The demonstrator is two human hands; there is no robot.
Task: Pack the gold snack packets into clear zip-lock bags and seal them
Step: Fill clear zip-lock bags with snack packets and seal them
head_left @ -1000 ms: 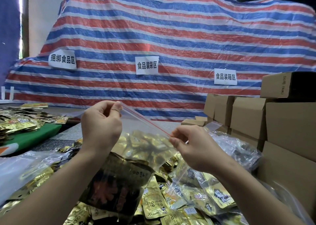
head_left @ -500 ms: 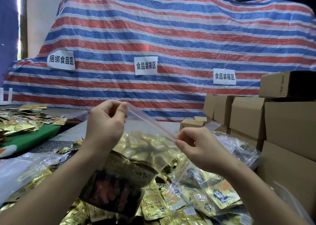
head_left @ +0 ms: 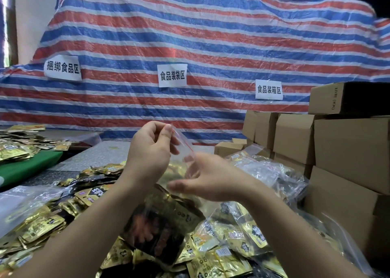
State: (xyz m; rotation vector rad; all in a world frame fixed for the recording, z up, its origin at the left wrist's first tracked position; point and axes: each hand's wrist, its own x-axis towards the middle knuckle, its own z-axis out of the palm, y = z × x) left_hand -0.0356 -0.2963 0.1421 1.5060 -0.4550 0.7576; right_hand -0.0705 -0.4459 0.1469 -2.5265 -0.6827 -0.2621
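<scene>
Striped tarpaulin backs the worktop. Zip-lock bag, filled, hangs mid-worktop: light, slick, limp; best gripped along the red seal. Left hand pinches its top corner; right hand, fingers extended, touches the film. Loose gold packets lie beneath.

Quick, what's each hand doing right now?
Left hand: pinches the top edge of the clear zip-lock bag of gold packets.
Right hand: open, fingers spread against the bag's side.
</scene>
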